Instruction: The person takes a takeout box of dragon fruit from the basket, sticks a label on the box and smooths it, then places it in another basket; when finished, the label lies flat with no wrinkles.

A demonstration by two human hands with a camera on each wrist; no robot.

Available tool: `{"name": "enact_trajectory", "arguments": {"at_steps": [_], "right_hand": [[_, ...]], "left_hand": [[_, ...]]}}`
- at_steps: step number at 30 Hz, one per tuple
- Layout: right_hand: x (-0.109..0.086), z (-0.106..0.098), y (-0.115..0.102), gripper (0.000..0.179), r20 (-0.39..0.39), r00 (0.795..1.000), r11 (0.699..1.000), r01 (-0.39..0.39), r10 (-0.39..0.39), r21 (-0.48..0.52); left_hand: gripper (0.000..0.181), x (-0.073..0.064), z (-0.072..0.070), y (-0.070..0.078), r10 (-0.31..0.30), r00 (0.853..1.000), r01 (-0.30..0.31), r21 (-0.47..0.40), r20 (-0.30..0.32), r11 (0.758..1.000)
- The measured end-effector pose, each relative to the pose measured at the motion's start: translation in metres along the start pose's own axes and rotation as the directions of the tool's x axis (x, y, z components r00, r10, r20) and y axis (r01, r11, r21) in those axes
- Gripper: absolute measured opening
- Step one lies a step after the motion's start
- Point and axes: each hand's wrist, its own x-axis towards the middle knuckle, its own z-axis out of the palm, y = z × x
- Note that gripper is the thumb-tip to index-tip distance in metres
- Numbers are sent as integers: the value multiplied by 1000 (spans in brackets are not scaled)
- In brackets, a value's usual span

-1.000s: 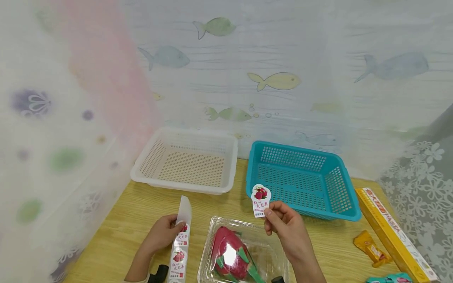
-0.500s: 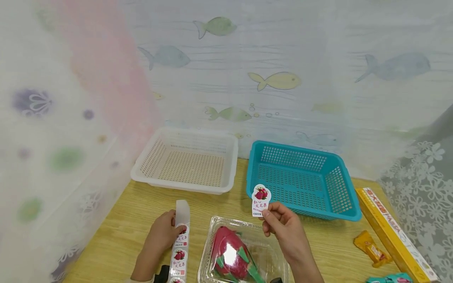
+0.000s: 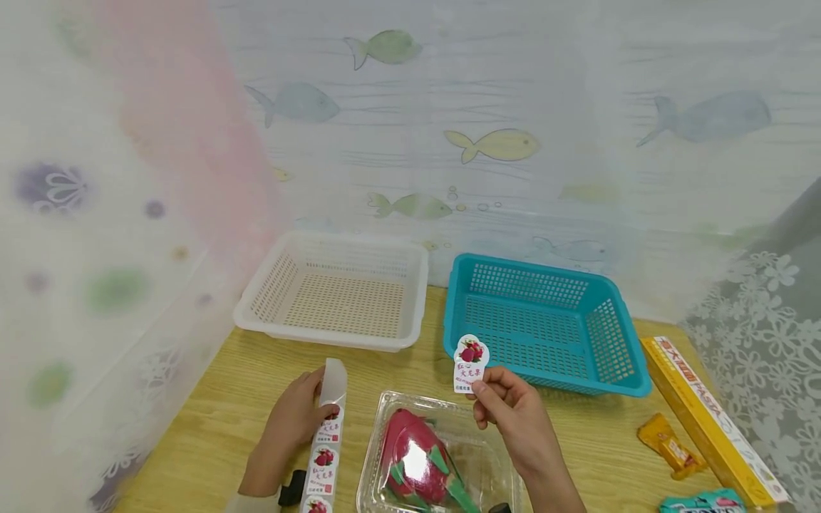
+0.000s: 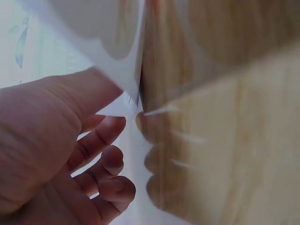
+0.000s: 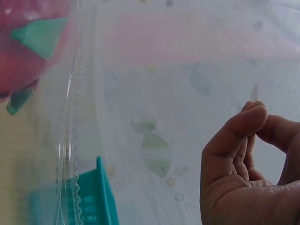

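Note:
My left hand (image 3: 291, 417) pinches a long strip of stickers (image 3: 323, 456) printed with dragon fruit; its upper end is bare backing. In the left wrist view the strip's glossy backing fills much of the picture beside the left hand (image 4: 61, 136). Between thumb and finger, my right hand (image 3: 513, 420) holds up a single dragon fruit sticker (image 3: 470, 365) by its lower right corner. Seen from the right wrist, only a thin edge of that sticker (image 5: 254, 92) rises above the fingertips. Between the hands stands a clear plastic box (image 3: 494, 456) with a red dragon fruit (image 3: 410, 445) inside.
A white basket (image 3: 330, 338) stands at the back left, and a blue basket (image 3: 545, 278) at the back right. On the right lie a yellow pasta box (image 3: 712, 420), an orange packet (image 3: 671, 445) and a teal packet (image 3: 702, 502). A patterned curtain (image 3: 410, 142) hangs behind.
My left hand has shifted slightly upward along with the strip. The right hand still holds the single sticker at nearly the same spot. The head view has moved a little.

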Motion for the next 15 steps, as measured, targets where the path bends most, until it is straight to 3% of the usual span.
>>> {"name": "enact_trajectory", "arguments": {"at_steps": [8,12,15], "right_hand": [[0,2,3,10,11,1000,1000,2,-2,4],[-1,1,3,11,22,1000,1000,-2,2,5],[-1,2,3,10,19,1000,1000,-7,7,8]], "left_hand": [[94,5,0,-7,51,997,-50,-19,51,999],[104,7,0,-8,33,997,-31,-38,71,999],[101,8,-3,-7,10,996,-4,-75,84,997]]}}
